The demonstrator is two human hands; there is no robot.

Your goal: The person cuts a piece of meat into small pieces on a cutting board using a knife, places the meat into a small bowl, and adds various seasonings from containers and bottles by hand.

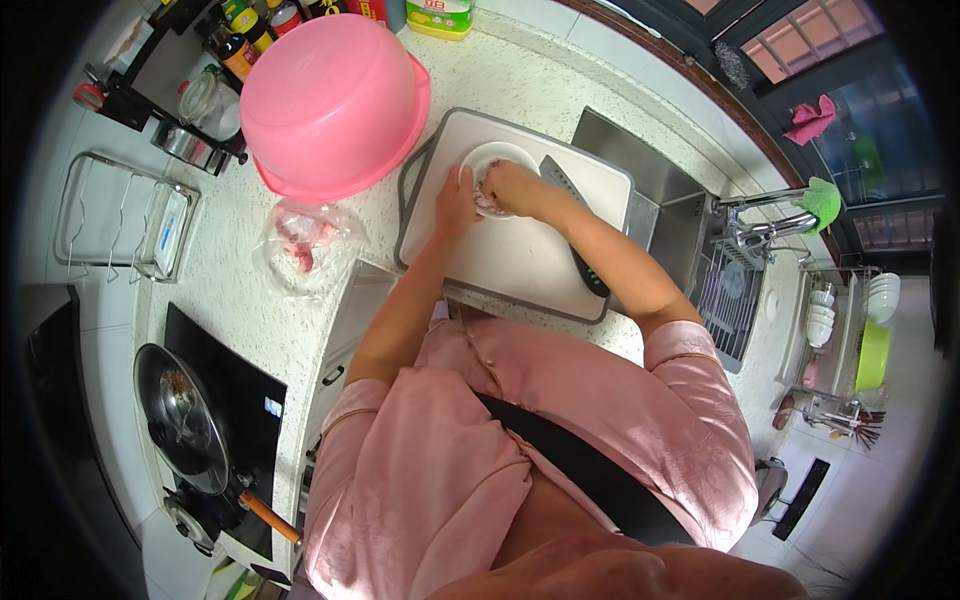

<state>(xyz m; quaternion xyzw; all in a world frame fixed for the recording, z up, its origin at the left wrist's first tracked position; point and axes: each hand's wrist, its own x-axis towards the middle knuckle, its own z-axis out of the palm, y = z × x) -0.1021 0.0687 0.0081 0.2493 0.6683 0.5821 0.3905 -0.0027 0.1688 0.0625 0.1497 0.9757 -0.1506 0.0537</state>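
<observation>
A white bowl point(520, 150) with pale pinkish pieces, apparently raw meat point(486, 201), stands on the cutting board point(495, 259), which is white with a grey rim. My left hand point(456, 196) grips the bowl's left side, its thumb over the rim. Inside the bowl my right hand point(511, 187) has its fingers curled down into the pieces; the fingertips are hidden. Just right of the bowl lies a knife point(561, 178) with a dark, perforated-looking blade. My right forearm crosses over its middle, and the dark handle point(592, 281) shows near the board's lower right.
An upturned pink basin point(330, 101) and a clear plastic bag of raw meat point(304, 240) sit to the left. The board's right side overhangs a steel sink point(679, 232) with a faucet point(772, 225). Lower left, a lidded frying pan point(184, 420) rests on the black cooktop point(255, 390).
</observation>
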